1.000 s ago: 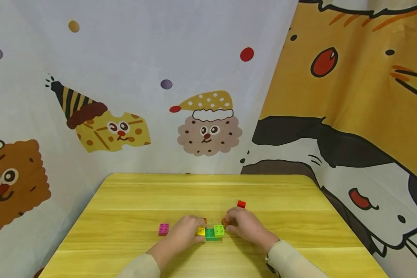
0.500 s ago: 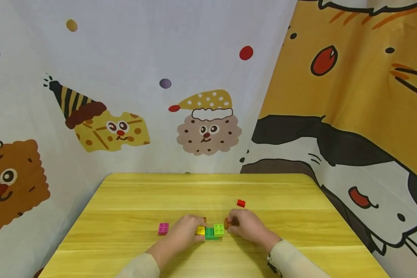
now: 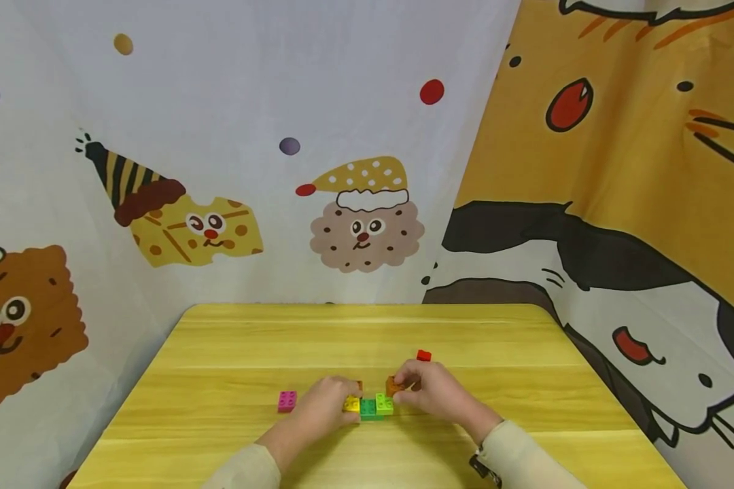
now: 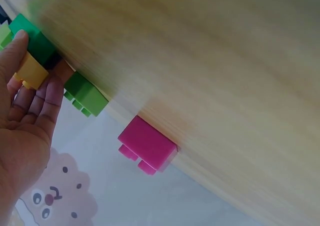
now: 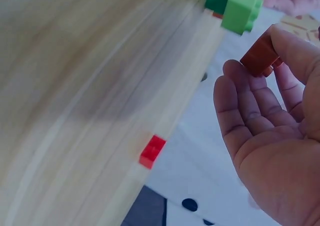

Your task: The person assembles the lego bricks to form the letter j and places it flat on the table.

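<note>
Near the table's middle, my left hand (image 3: 327,407) grips the yellow brick (image 3: 351,405) of a joined row between thumb and fingers. To its right in that row come a green brick (image 3: 368,409) and, sitting higher, a lime brick (image 3: 384,404). Thumb and fingertips of my right hand (image 3: 434,390) pinch a brown brick (image 3: 394,387), just behind and right of the lime one; the right wrist view shows this brown brick (image 5: 260,56) tilted and apart from the row. Part of another brown brick (image 3: 359,386) peeks out by my left fingertips.
A pink brick (image 3: 287,401) lies left of my left hand. Behind my right hand is a small red brick (image 3: 424,355). The left wrist view shows another green brick (image 4: 86,93) beyond my left fingers. A printed curtain (image 3: 355,81) hangs behind the table (image 3: 251,339).
My right hand shifted slightly right with the brown brick, then moved back leftward and away from me, bringing it nearer the lime brick. My left hand has stayed on the row.
</note>
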{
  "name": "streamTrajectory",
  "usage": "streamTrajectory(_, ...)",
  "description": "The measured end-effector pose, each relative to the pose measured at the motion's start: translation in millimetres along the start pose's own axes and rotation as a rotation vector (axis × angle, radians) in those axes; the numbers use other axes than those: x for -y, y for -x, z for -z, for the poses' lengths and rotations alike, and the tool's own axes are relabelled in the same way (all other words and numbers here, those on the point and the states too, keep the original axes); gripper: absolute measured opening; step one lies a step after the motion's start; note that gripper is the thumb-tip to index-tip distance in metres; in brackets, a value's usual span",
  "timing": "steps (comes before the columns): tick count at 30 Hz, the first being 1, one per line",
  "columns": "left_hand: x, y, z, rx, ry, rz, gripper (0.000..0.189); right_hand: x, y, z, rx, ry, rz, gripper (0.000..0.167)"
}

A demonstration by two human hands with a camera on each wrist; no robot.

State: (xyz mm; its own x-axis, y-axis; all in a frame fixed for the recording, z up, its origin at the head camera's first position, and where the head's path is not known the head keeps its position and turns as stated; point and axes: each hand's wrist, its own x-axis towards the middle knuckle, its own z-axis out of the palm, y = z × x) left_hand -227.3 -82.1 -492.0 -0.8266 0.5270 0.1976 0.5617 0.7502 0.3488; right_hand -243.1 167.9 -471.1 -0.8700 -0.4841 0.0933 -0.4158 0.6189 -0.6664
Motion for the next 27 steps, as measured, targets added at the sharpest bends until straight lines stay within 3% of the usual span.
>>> streamTrajectory(4, 1.1, -0.6, -2.5, 0.002, 0.003, -0.008, 0.035, 7, 0.4, -5, 0.023, -0.016, 0.038, 0.018)
streamTrajectory(11, 0.8, -0.6, -1.0, -0.005, -0.001, -0.025, 0.034, 8, -1.2, -14, 0.025, 0.052, 0.085, 0.019)
streamTrajectory(20, 0.3, 0.1, 0.7, -0.003, 0.012, -0.022, 0.034, 10, -1.0, -17, 0.003, 0.097, 0.13, 0.036)
streamTrajectory(27, 1.2, 0.0, -0.3, -0.019, 0.0, -0.04, 0.034, 10, 0.2, -19, 0.01, 0.104, 0.143, 0.037)
